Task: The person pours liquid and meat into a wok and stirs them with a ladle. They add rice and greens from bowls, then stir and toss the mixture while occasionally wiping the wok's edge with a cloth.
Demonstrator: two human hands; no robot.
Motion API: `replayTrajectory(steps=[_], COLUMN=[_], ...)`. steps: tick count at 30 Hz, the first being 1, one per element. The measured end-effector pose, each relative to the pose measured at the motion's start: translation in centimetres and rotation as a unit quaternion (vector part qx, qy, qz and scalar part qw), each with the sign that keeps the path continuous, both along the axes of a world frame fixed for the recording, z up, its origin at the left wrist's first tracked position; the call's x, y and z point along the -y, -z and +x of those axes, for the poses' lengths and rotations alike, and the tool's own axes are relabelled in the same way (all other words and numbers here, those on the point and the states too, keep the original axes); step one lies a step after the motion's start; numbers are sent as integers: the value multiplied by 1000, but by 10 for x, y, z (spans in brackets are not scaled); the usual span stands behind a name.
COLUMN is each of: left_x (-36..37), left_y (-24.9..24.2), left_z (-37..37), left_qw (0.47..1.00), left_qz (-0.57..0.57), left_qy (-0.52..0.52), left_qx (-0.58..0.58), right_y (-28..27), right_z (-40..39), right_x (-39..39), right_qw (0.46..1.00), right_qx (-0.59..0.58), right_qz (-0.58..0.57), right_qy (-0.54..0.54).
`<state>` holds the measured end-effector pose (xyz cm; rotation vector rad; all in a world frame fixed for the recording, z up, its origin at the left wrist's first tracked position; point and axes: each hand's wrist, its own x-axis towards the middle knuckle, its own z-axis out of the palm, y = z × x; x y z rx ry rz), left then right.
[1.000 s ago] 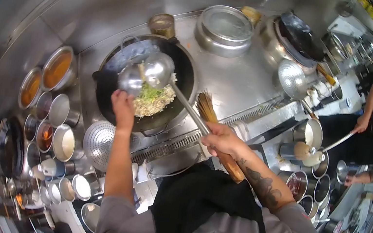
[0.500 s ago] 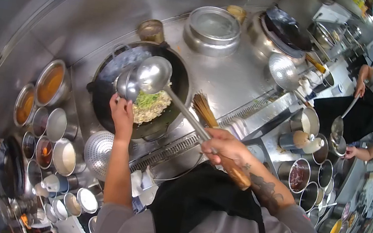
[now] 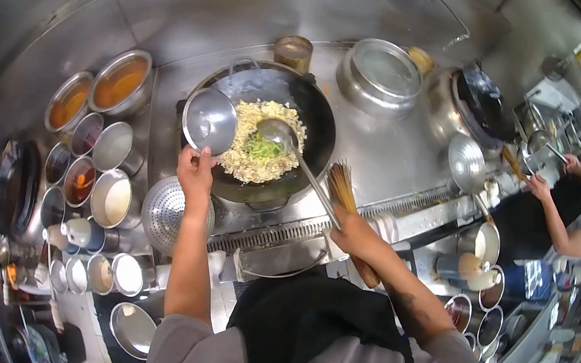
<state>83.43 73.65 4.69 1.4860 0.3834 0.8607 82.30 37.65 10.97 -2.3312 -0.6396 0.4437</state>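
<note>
My left hand [image 3: 196,172] grips the rim of a metal bowl [image 3: 210,122], tilted over the left side of a black wok [image 3: 318,128]. Pale fried food like rice and egg [image 3: 255,164] lies in the wok, with chopped greens [image 3: 263,148] on its middle. My right hand [image 3: 353,232] is closed round the long handle of a ladle [image 3: 279,132], whose head rests on the food beside the greens. A bamboo brush [image 3: 341,184] lies right of the wok, close to my right hand.
Left of the wok stand bowls of orange liquid [image 3: 121,82], several sauce pots [image 3: 111,198] and a perforated strainer [image 3: 168,213]. Behind are a tin [image 3: 294,52] and a lidded pot [image 3: 381,77]. At the right, a co-worker [image 3: 562,212] holds a ladle and a pan.
The ladle head has moved down onto the food, and the bowl has turned and shifted left, away from it. The view has swung. The co-worker has moved toward the back stove.
</note>
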Motion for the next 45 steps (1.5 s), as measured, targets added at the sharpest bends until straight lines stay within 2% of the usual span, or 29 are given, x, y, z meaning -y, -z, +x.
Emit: replayTrajectory(steps=[2, 3, 6, 7, 11, 14, 16, 18, 21, 24, 26, 28, 30, 31, 32, 34, 37, 38, 39, 42, 44, 45], left_x=[5, 5, 7, 8, 28, 69, 108, 148, 212, 278, 323, 365, 401, 426, 439, 475, 513, 528, 545, 597, 613, 611], left_y=[-12, -19, -36, -39, -42, -34, -34, -23, -23, -8, 3, 3, 14, 46, 34, 45, 30, 34, 39, 60, 53, 46], left_z=[-20, -37, -91, -111, -197, -270, -316, -367, -432, -507, -556, -599, -644, -682, -694, -727, -748, -758, -769, -808, -814, -811], left_qw=[984, 978, 959, 955, 935, 911, 879, 865, 802, 731, 672, 587, 502, 472, 435, 388, 301, 287, 279, 258, 267, 247], left_qz=[-177, -208, -277, -290, -314, -328, -353, -346, -365, -369, -341, -317, -273, -288, -251, -203, -175, -162, -154, -139, -133, -169], left_qy=[-4, 0, -33, -44, -150, -225, -303, -341, -457, -541, -589, -667, -746, -753, -787, -807, -844, -853, -856, -861, -856, -847], left_qx=[-5, -3, 43, 52, 68, 105, 106, 129, 125, 192, 291, 330, 342, 358, 359, 397, 409, 404, 407, 416, 423, 440], right_y=[-27, -35, -7, 1, 31, 24, 37, 33, 34, 5, -17, -14, -5, -5, -12, -28, -32, -36, -39, -39, -41, -42], right_z=[16, 19, 23, 25, 54, 71, 80, 81, 91, 71, 64, 72, 51, 34, 5, -45, -68, -82, -100, -150, -173, -181], right_x=[-17, -20, -10, -4, 13, 16, 27, 36, 49, 45, 44, 45, 31, 27, 23, 16, -5, -11, -17, -34, -45, -48], right_qw=[983, 981, 992, 984, 957, 955, 986, 953, 988, 963, 916, 821, 811, 807, 799, 783, 658, 609, 552, 442, 385, 362], right_qx=[-182, -193, 92, 138, 133, 100, 33, 203, -23, -223, -330, -464, -469, -466, -477, -498, -649, -697, -767, -833, -852, -858], right_qz=[-2, -25, -35, -45, -192, -224, -100, 40, 89, 149, 228, 325, 324, 329, 320, 299, 246, 224, 227, 182, 141, 129], right_qy=[5, 4, -84, -102, -171, -168, -131, -223, -121, 22, 6, -72, -130, -152, -177, -222, -291, -305, -236, -279, -326, -342])
